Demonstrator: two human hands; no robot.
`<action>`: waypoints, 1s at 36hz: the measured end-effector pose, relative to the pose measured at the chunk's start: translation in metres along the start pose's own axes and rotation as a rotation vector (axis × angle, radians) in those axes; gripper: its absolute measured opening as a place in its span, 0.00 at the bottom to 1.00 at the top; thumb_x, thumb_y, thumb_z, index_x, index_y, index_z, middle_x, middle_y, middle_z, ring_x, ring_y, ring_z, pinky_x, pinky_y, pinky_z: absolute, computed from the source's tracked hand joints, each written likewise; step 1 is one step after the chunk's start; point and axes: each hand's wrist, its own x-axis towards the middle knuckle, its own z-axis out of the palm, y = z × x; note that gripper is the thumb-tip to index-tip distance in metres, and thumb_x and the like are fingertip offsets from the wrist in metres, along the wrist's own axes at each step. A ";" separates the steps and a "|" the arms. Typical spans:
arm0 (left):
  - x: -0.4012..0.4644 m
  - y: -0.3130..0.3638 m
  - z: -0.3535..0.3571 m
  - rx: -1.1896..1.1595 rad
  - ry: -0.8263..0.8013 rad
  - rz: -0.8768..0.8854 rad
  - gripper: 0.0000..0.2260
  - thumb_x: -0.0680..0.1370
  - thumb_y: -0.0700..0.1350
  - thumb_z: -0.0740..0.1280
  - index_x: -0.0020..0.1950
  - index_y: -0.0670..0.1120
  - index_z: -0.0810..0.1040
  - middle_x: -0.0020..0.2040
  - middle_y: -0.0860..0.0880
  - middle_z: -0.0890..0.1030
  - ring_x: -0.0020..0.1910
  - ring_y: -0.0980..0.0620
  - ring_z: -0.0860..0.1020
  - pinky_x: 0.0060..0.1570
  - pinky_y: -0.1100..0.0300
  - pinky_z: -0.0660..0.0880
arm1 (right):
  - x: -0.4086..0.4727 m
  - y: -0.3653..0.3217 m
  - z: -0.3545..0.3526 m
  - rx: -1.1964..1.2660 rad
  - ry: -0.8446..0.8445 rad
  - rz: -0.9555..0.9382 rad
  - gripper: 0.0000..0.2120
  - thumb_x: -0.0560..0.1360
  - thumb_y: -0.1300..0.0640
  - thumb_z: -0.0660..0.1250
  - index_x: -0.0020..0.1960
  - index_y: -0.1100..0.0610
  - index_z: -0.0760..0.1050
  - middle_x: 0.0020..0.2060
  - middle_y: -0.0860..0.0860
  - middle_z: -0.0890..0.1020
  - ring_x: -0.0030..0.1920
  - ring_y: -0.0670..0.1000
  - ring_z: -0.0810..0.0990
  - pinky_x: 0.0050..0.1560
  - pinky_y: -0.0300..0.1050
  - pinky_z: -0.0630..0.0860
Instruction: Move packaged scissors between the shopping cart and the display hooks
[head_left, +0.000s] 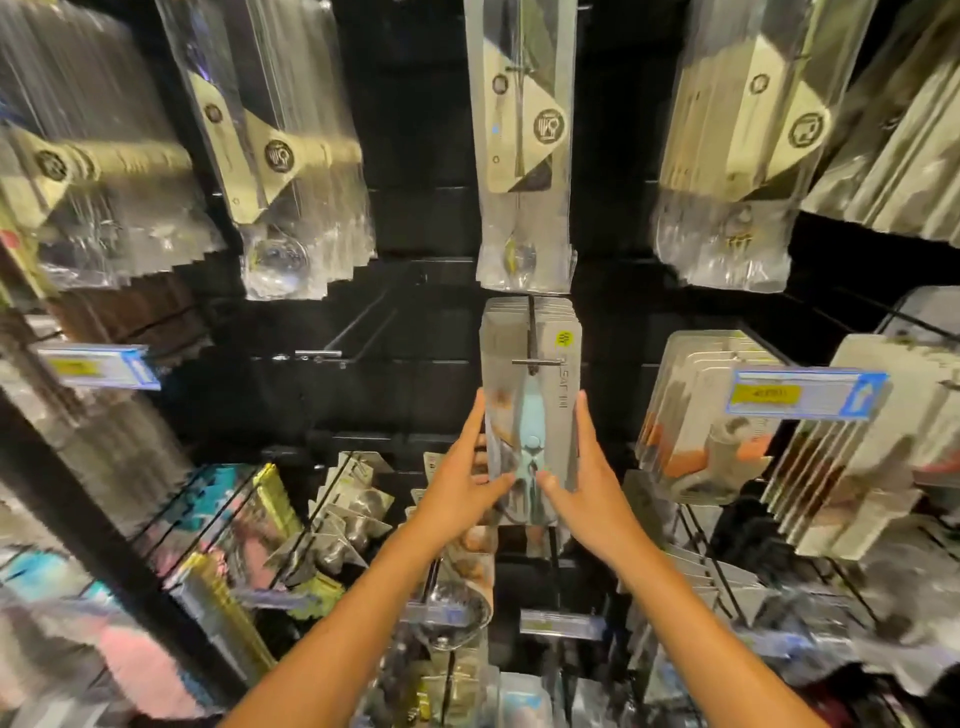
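A stack of grey packaged scissors (540, 395) with light blue handles hangs on a black display hook (531, 358) in the middle of the dark wall. My left hand (467, 478) holds the stack's left edge, thumb on the front of the pack. My right hand (582, 478) holds its right edge, thumb pressed on the front near the bottom. The front pack sits near the hook's tip. The shopping cart is out of view.
An empty double-wire hook (332, 353) juts out to the left of the scissors. Clear-bagged cutlery packs (519, 156) hang above. Other packaged goods (696, 415) hang to the right, with blue-and-yellow price tags (800, 395) on both sides. Lower hooks hold more packs.
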 end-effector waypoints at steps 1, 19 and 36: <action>0.001 -0.001 0.001 0.011 0.000 -0.001 0.46 0.77 0.38 0.72 0.81 0.58 0.42 0.72 0.49 0.73 0.61 0.71 0.74 0.50 0.71 0.77 | 0.003 0.003 0.000 0.000 -0.004 0.001 0.48 0.80 0.52 0.67 0.77 0.32 0.31 0.80 0.46 0.59 0.76 0.48 0.66 0.74 0.55 0.68; -0.106 -0.033 -0.057 0.430 0.109 -0.034 0.32 0.79 0.46 0.70 0.79 0.56 0.59 0.73 0.65 0.62 0.67 0.80 0.58 0.65 0.81 0.57 | -0.044 0.014 0.002 -0.040 -0.021 0.013 0.27 0.79 0.54 0.69 0.76 0.44 0.65 0.70 0.38 0.68 0.70 0.46 0.69 0.72 0.49 0.69; -0.432 -0.094 -0.172 0.514 0.374 -0.258 0.24 0.79 0.59 0.62 0.76 0.58 0.67 0.74 0.58 0.69 0.73 0.58 0.67 0.71 0.52 0.69 | -0.214 -0.089 0.197 -0.006 -0.575 -0.083 0.22 0.78 0.51 0.69 0.70 0.39 0.71 0.72 0.39 0.72 0.75 0.43 0.66 0.75 0.50 0.66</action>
